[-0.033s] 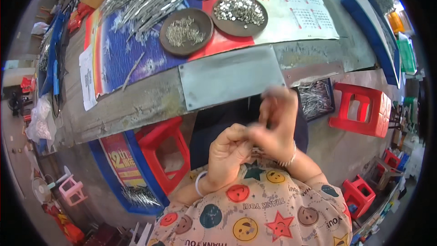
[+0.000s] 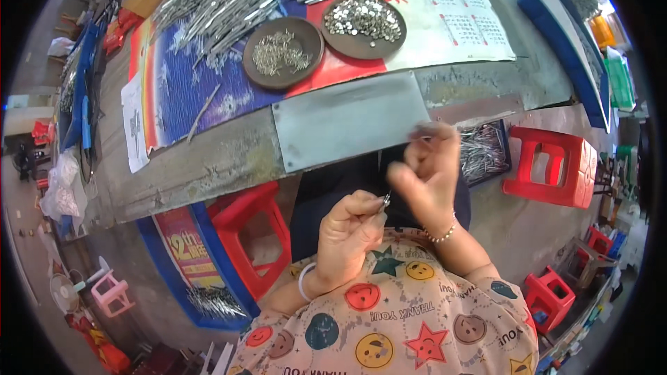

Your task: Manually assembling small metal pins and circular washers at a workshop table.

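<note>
My left hand [image 2: 351, 232] is closed in a pinch in front of my body. Between its thumb and forefinger pokes the shiny tip of a small metal part [image 2: 385, 201]; the rest is hidden in the fingers. To its right, my right hand [image 2: 431, 180] is raised, apart from the left, with thumb and fingers spread and nothing visible between them. Its fingertips are blurred near the corner of a grey metal plate [image 2: 354, 121] at the bench edge. Beyond the plate, one brown dish [image 2: 258, 78] holds thin metal pins and another brown dish [image 2: 389, 47] holds small silvery discs.
A heap of long metal strips [image 2: 243, 0] covers the back of the bench [image 2: 215, 177]. One loose strip [image 2: 203, 112] lies at left. Metal pieces fill a dark tray [image 2: 484, 153] beside a red stool [image 2: 552, 167]. Below left stand a blue bin [image 2: 191, 264] and another red stool [image 2: 253, 239].
My right hand has drawn away from the left, and its thumb now stands apart. The metal tip in my left pinch has come into sight. The left hand has hardly moved.
</note>
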Motion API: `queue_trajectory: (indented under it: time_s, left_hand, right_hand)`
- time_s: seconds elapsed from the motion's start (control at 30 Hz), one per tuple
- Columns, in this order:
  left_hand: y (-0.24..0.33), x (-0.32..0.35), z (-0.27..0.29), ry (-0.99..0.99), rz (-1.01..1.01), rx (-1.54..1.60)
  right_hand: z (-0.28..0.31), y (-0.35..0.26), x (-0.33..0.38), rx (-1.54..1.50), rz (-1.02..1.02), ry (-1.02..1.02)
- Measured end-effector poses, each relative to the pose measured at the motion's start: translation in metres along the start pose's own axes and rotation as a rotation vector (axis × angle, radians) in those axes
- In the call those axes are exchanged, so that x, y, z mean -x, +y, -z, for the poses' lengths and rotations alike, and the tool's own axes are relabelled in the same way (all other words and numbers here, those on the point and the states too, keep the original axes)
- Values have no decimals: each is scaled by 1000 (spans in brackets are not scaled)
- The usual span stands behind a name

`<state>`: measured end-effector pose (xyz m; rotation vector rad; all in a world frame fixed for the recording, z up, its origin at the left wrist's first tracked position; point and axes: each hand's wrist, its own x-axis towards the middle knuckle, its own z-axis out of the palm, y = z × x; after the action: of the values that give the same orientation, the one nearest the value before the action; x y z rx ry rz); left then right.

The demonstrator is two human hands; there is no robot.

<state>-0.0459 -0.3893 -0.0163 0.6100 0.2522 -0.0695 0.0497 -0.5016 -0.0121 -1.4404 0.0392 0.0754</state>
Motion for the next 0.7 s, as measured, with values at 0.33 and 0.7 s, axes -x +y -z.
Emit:
queue_trajectory:
  time_s: [0.33,0.7]
  left_hand:
    - [34,-8,8,-86,-23,-236]
    - [93,-108,-33,-340,-82,-1336]
  right_hand:
    - [39,12,2,279,309,-185]
    - [26,74,14,536,199,-909]
